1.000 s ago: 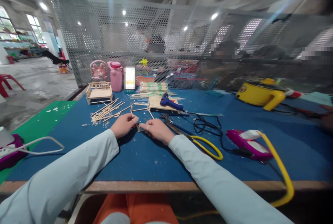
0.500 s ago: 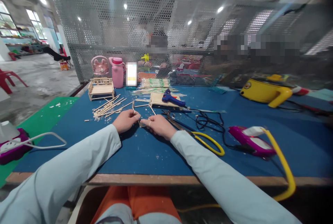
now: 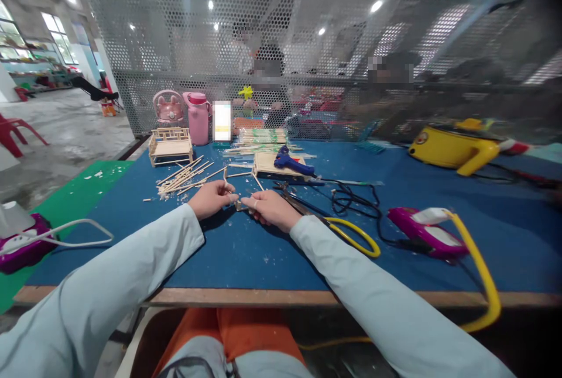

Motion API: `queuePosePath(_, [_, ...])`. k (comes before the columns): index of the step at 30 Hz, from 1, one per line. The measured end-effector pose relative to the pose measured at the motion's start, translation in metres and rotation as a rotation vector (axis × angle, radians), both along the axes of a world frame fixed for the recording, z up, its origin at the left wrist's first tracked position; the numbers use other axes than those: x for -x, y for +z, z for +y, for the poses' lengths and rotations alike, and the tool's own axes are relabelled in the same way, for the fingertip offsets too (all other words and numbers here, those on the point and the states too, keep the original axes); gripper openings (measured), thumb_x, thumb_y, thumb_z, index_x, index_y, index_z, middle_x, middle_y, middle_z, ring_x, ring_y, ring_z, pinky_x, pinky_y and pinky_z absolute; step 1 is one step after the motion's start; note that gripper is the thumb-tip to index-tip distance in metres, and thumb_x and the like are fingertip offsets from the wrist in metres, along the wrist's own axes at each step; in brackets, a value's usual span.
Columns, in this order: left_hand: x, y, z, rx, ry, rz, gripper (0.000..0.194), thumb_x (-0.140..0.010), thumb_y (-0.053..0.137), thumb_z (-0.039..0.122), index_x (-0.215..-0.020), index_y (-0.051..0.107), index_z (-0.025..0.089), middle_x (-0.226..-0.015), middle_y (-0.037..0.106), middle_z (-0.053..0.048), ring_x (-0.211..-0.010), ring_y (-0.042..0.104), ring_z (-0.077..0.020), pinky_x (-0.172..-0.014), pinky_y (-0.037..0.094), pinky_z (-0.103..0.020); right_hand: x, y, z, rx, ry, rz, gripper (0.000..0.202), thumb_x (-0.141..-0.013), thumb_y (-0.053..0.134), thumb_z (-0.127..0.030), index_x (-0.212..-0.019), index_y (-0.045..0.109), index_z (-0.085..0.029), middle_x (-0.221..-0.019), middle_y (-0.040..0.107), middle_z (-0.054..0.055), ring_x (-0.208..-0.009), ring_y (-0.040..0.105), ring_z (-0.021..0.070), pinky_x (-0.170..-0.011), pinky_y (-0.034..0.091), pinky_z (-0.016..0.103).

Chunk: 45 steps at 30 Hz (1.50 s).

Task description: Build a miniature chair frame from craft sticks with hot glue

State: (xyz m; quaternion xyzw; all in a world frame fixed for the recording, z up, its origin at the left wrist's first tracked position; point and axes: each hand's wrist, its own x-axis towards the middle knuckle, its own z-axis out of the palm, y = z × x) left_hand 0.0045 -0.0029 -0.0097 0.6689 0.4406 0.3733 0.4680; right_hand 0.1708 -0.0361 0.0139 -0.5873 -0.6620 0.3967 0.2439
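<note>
My left hand (image 3: 213, 198) is closed in a pinch at the left end of a small wooden-stick piece (image 3: 239, 206), just above the blue tabletop. On the other side, my right hand (image 3: 273, 210) grips the same piece between thumb and fingers. The fingertips of both hands nearly meet and cover most of it, so its full shape is hidden. Just beyond the hands lie thin wooden sticks (image 3: 239, 175), and a blue glue gun (image 3: 293, 163) rests on a flat wooden-stick panel (image 3: 264, 162).
A stick pile (image 3: 184, 178) and small wooden stick furniture (image 3: 171, 148) are at left, near a pink bottle (image 3: 198, 120). A yellow-looped cutting tool (image 3: 355, 240) lies beside my right forearm. Further right are black cable (image 3: 355, 202), a purple power strip (image 3: 425, 234) and a yellow pot (image 3: 448, 150).
My right fingers have shifted slightly and the fingertips sit a little further apart, showing more of the wooden piece. The view has tipped slightly.
</note>
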Motion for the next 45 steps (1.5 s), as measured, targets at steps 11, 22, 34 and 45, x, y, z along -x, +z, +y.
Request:
queuePosePath(11, [0.000, -0.003, 0.002, -0.043, -0.003, 0.021, 0.021, -0.064, 0.064, 0.024, -0.079, 0.055, 0.012, -0.067, 0.053, 0.002, -0.059, 0.047, -0.0088, -0.062, 0.038, -0.025, 0.000, -0.002, 0.002, -0.023, 0.029, -0.023, 0.032, -0.075, 0.053, -0.036, -0.050, 0.045, -0.017, -0.041, 0.045, -0.005, -0.032, 0.039, 0.0053, -0.032, 0.028, 0.018])
queuePosePath(22, [-0.003, -0.001, 0.001, -0.002, 0.021, -0.033, 0.016, -0.062, 0.062, 0.013, -0.077, 0.056, 0.012, -0.066, 0.055, 0.002, -0.058, 0.049, -0.0079, -0.062, 0.038, -0.023, 0.002, -0.001, 0.001, -0.020, 0.005, -0.013, 0.036, -0.071, 0.058, -0.043, -0.049, 0.044, -0.017, -0.040, 0.044, -0.005, -0.032, 0.037, 0.0046, -0.032, 0.025, 0.018])
queuePosePath(34, [0.004, 0.007, -0.004, -0.138, -0.020, 0.189, 0.021, -0.067, 0.052, 0.011, -0.087, 0.060, 0.012, -0.075, 0.060, -0.003, -0.065, 0.054, -0.0114, -0.065, 0.044, -0.025, -0.031, 0.026, 0.001, -0.267, -0.197, 0.477, 0.039, -0.070, 0.054, -0.056, -0.060, 0.045, -0.019, -0.043, 0.041, -0.008, -0.032, 0.032, 0.0036, -0.032, 0.021, 0.017])
queuePosePath(45, [0.012, 0.002, 0.012, -0.721, -0.179, 0.714, 0.026, -0.079, 0.046, 0.020, -0.089, 0.070, 0.023, -0.098, 0.060, -0.010, -0.090, 0.054, -0.0209, -0.086, 0.038, -0.035, -0.068, 0.028, 0.022, -0.989, -0.823, 0.245, 0.025, -0.078, 0.045, -0.041, -0.084, 0.050, -0.018, -0.087, 0.057, 0.005, -0.084, 0.052, 0.0158, -0.081, 0.040, 0.031])
